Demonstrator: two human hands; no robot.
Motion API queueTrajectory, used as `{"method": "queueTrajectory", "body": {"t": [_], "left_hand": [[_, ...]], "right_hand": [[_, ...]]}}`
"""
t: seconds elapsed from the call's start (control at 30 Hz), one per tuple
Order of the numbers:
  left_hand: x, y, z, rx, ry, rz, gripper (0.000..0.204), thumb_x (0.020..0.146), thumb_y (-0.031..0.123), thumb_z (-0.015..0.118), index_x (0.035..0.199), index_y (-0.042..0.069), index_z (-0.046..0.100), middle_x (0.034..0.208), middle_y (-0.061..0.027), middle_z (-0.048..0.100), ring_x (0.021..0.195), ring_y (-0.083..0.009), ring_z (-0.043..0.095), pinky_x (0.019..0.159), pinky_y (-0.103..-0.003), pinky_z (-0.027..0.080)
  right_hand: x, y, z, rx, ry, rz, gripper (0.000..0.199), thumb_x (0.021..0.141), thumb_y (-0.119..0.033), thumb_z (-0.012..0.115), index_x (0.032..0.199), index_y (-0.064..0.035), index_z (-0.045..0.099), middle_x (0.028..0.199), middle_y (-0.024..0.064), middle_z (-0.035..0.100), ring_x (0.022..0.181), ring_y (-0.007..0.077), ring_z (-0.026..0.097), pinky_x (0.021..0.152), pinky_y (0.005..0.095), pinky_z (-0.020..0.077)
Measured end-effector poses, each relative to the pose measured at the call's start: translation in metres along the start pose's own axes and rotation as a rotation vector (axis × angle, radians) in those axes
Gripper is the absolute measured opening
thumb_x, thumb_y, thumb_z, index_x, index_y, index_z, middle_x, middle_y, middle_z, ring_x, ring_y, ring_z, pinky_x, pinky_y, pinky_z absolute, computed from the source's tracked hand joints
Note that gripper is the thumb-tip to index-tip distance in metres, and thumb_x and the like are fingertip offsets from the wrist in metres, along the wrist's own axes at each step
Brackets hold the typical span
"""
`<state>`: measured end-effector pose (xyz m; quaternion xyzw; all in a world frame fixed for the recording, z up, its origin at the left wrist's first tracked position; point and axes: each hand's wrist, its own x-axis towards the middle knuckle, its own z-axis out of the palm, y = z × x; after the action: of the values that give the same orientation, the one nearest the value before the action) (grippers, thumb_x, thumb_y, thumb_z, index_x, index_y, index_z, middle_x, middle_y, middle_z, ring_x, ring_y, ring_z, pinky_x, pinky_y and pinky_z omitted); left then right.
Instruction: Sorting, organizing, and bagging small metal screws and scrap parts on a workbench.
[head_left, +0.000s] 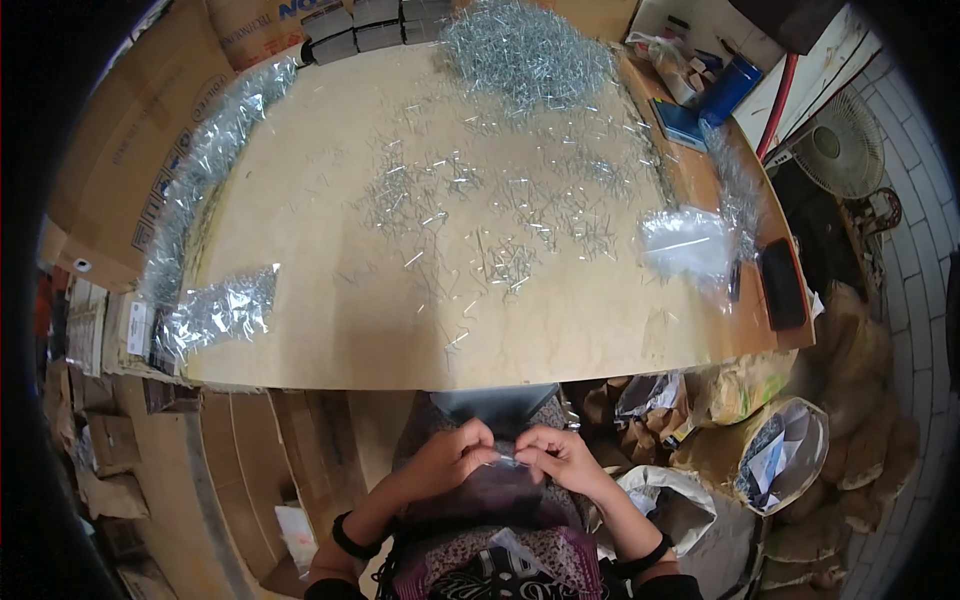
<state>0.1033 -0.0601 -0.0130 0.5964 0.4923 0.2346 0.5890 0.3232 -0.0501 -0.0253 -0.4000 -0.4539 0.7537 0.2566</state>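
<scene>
Over my lap, just below the table's front edge, my left hand (453, 458) and my right hand (562, 460) face each other with their fingertips close together. Both are closed in a pinch on a small clear plastic bag (508, 461), which catches the light; its contents are too small to make out. A dark grey tray-like piece (495, 402) lies under the table edge, beyond my hands. On the wooden tabletop (330, 300), thin silvery metal pins (510, 265) are scattered, with a large heap of pins (530, 55) at the far side.
Filled clear packets (220, 310) line the table's left edge. At the right are flat clear bags (685, 245), a black phone-like object (781, 285), a blue can (730, 88) and a fan (840, 145). Open sacks (785, 455) stand below right; a large carton (140, 150) stands left.
</scene>
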Motion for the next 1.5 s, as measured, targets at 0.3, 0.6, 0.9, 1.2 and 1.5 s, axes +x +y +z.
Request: {"method": "queueTrajectory", "body": {"t": [0.3,0.6,0.9,1.2,1.5], "left_hand": [[-0.001,-0.091,0.011,0.376,0.009,0.027,0.022,0.087,0.026,0.063,0.094,0.006,0.067,0.095,-0.0123,0.057,0.086,-0.0296,0.058,0.078,-0.037,0.047],[-0.010,-0.121,0.028,0.210,0.110,0.067,0.014,0.087,0.016,0.063,0.096,0.007,0.067,0.099,-0.0094,0.068,0.092,-0.0283,0.063,0.076,-0.037,0.052],[0.005,-0.102,0.040,0.236,0.255,0.398,0.011,0.078,0.008,0.073,0.088,0.005,0.071,0.091,-0.0045,0.070,0.077,-0.0199,0.064,0.072,-0.031,0.052],[-0.001,-0.096,0.040,0.109,0.344,0.328,0.010,0.078,0.008,0.073,0.087,0.005,0.070,0.086,-0.0077,0.070,0.074,-0.0213,0.065,0.069,-0.031,0.052],[0.001,-0.080,0.039,0.089,0.304,0.276,0.010,0.079,0.009,0.072,0.088,0.005,0.070,0.085,-0.0079,0.069,0.075,-0.0228,0.065,0.070,-0.032,0.052]], "right_hand": [[0.013,0.075,-0.021,-1.069,0.127,-0.441,0.017,0.080,-0.016,0.069,0.085,-0.0039,0.059,0.082,0.0074,0.059,0.083,0.0262,0.057,0.075,0.0363,0.0404],[0.049,-0.010,0.008,-1.050,0.708,-1.010,0.030,0.076,-0.010,0.071,0.102,-0.0026,0.059,0.100,0.0127,0.056,0.097,0.0304,0.052,0.087,0.0434,0.0376],[0.179,-0.096,0.021,-1.396,0.364,-0.880,0.071,0.079,-0.050,0.064,0.133,-0.0091,0.045,0.141,0.0204,0.037,0.133,0.0397,0.031,0.109,0.0563,0.0192],[0.117,-0.081,-0.001,-1.022,0.141,-0.843,0.030,0.084,-0.007,0.054,0.114,-0.0061,0.060,0.122,0.0134,0.056,0.119,0.0323,0.048,0.107,0.0432,0.0323],[0.127,-0.092,-0.042,-1.212,0.538,-0.743,0.043,0.078,0.009,0.049,0.119,0.0015,0.058,0.129,0.0191,0.054,0.127,0.0354,0.044,0.110,0.0434,0.0302]]}}
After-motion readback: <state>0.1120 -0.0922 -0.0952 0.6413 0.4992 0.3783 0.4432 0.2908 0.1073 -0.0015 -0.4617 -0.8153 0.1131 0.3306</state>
